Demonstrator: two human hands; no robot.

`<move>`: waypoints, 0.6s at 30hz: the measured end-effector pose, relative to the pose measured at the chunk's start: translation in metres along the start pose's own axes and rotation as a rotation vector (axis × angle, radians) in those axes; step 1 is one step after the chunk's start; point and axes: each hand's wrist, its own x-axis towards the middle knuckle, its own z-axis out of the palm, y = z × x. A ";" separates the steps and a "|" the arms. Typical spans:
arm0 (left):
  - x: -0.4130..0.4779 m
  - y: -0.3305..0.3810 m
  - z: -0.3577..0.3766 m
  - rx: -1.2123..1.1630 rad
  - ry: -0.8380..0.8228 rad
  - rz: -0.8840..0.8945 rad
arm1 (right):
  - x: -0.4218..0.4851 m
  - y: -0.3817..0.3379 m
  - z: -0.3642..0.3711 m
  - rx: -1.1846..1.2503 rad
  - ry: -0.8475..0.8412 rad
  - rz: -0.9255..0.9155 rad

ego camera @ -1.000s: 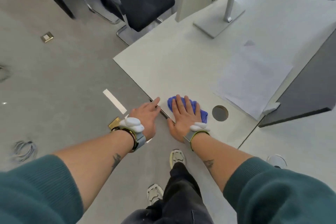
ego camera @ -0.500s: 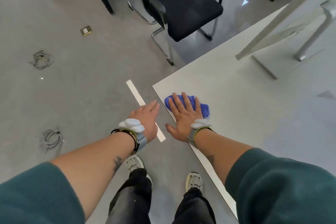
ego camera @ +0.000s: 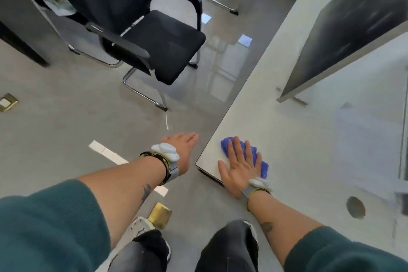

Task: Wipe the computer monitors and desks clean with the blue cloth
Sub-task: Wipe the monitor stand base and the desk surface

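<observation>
At the far left a small brass floor socket (ego camera: 7,102) sits flush in the smooth grey floor (ego camera: 55,134). Beyond it stands a black chair (ego camera: 154,44) with a padded fabric seat, a mesh-like back and a bent chrome tube frame. A strip of white tape (ego camera: 108,154) lies flat on the floor just left of the left forearm.

The left hand (ego camera: 182,150) hovers over the floor, just clear of the desk corner. Its fingers are straight and close together, it is palm down, and it holds and touches nothing. A grey wristband (ego camera: 170,161) with a lumpy white piece wraps the wrist. Below it a brass box (ego camera: 160,215) lies on the floor by a shoe.

The desk (ego camera: 276,106) has a matte pale top with a thin dark edge. The blue cloth (ego camera: 242,150) lies crumpled near the desk's close corner. Its long axis slants from upper left to lower right, across the line of the fingers. The right hand (ego camera: 239,168) lies flat on the cloth with fingers spread and straight, pointing away from the person, and presses it to the desktop. The thumb rests on bare desk.

Further right, a dark flat monitor (ego camera: 353,28) with a pale frame leans over the desk, blurred. A round cable hole (ego camera: 355,207) is cut in the top.
</observation>
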 end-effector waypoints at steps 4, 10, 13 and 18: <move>0.018 -0.011 -0.022 0.060 0.004 0.128 | -0.031 0.039 0.007 0.166 0.002 0.433; 0.056 -0.025 -0.058 0.138 -0.055 0.267 | 0.022 0.032 -0.012 0.399 0.102 0.860; 0.084 -0.040 -0.075 0.220 -0.064 0.275 | 0.084 0.004 -0.039 0.398 0.163 0.797; 0.134 -0.057 -0.111 0.335 -0.093 0.278 | 0.125 -0.053 -0.046 0.272 0.190 0.519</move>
